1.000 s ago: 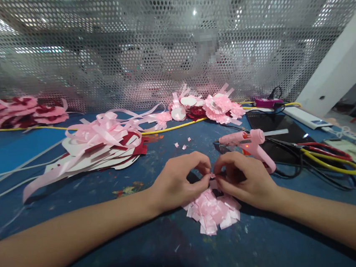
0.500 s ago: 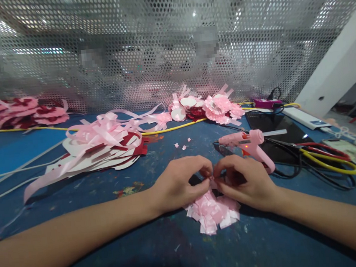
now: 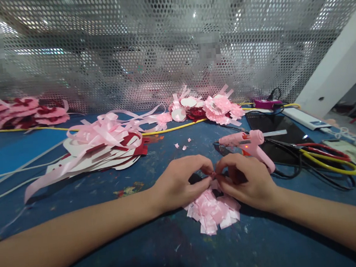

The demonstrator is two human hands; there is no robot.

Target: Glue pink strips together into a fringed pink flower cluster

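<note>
A perforated metal screen (image 3: 169,46) closed the whole far side of the room in front of me, and what was behind it stayed blurred. Under it lay the blue table (image 3: 81,243), its paint spotted and scratched. On the left part was a heap of pink ribbons (image 3: 103,140) over white and red card pieces, and finished pink flowers (image 3: 221,106) lay near the screen. A pink glue gun (image 3: 249,141) rested just beyond my right hand (image 3: 248,181), with yellow-handled scissors (image 3: 328,157) further right.

My left hand (image 3: 178,184) and the right one met fingertip to fingertip. Both were pinched narrowly on a small pink piece (image 3: 214,175), directly above the pink ribbon flower (image 3: 212,210) that lay on the table between my wrists. My fingers covered most of this piece, so I could not tell its shape. The top of the flower was also hidden under my hands.
</note>
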